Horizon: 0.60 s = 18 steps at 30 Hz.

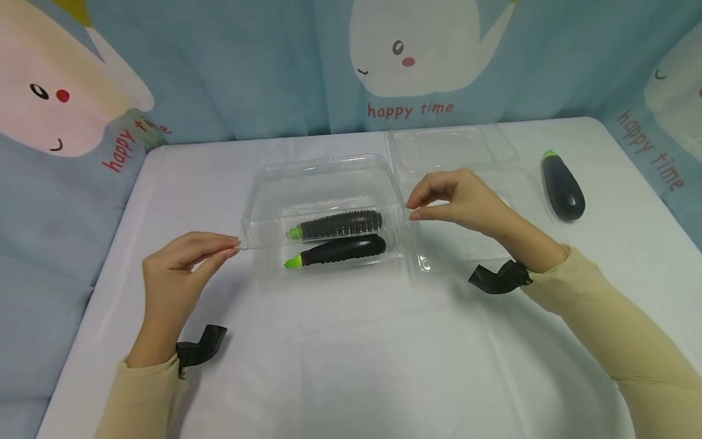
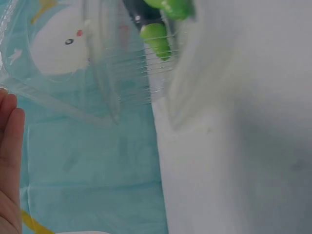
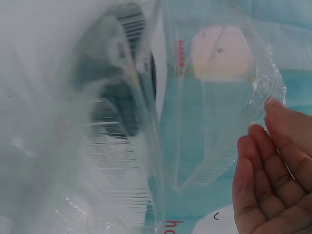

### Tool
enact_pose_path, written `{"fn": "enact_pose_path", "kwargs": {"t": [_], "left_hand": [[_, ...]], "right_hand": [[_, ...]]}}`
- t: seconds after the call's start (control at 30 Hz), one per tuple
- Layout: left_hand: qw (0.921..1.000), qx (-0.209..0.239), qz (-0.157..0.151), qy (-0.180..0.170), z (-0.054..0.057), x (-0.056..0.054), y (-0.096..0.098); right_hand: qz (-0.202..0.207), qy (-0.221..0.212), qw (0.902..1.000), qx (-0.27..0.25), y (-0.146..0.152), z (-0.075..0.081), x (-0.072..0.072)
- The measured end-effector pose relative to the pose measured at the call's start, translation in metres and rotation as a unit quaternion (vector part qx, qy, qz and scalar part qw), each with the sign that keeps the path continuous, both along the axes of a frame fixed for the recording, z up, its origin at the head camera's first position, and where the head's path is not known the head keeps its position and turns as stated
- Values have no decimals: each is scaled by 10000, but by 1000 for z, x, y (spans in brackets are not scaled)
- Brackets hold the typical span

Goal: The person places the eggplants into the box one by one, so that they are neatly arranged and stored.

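Note:
A clear plastic clamshell box (image 1: 258,259) stands mid-table with its lid (image 1: 318,183) raised partway. Inside lie two dark toy eggplants with green stem ends: the rear eggplant (image 1: 345,225) shows through the ribbed plastic, the front eggplant (image 1: 351,247) lies nearer me. My left hand (image 1: 178,268) pinches the lid's left corner between thumb and fingers. At the opposite side, my right hand (image 1: 466,204) pinches the lid's right edge. The right wrist view shows its fingertips (image 3: 275,109) at the lid's rim. Green stems (image 2: 156,41) appear through the plastic in the left wrist view.
A second clear plastic box (image 1: 425,259) lies opened out behind and under my right hand. Another dark toy eggplant (image 1: 563,188) rests on the white tablecloth (image 1: 351,360) at the far right. A blue printed curtain (image 1: 263,67) hangs behind the table.

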<state>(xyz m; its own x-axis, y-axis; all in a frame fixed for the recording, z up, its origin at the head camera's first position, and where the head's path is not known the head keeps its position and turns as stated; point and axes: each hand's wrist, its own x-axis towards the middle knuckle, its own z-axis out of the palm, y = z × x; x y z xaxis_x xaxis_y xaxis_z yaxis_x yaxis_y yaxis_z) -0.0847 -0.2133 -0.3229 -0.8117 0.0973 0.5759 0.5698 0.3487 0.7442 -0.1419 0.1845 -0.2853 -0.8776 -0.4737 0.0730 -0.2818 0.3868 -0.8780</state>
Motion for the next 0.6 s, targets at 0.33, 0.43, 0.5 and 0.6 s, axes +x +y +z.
{"fn": "enact_pose_path", "kwargs": {"t": [0.33, 0.43, 0.5, 0.6], "left_hand": [[9996, -248, 80, 125, -17, 13, 2], [9994, -267, 136, 172, -20, 18, 1], [9995, -233, 163, 169, -24, 22, 0], [9992, -281, 214, 174, -28, 27, -1]], "right_hand": [[122, 237, 9982, 533, -5, -10, 11], [220, 247, 9974, 646, -6, -15, 13], [333, 269, 9966, 697, -8, -19, 12], [452, 365, 9953, 775, -11, -23, 10]]}}
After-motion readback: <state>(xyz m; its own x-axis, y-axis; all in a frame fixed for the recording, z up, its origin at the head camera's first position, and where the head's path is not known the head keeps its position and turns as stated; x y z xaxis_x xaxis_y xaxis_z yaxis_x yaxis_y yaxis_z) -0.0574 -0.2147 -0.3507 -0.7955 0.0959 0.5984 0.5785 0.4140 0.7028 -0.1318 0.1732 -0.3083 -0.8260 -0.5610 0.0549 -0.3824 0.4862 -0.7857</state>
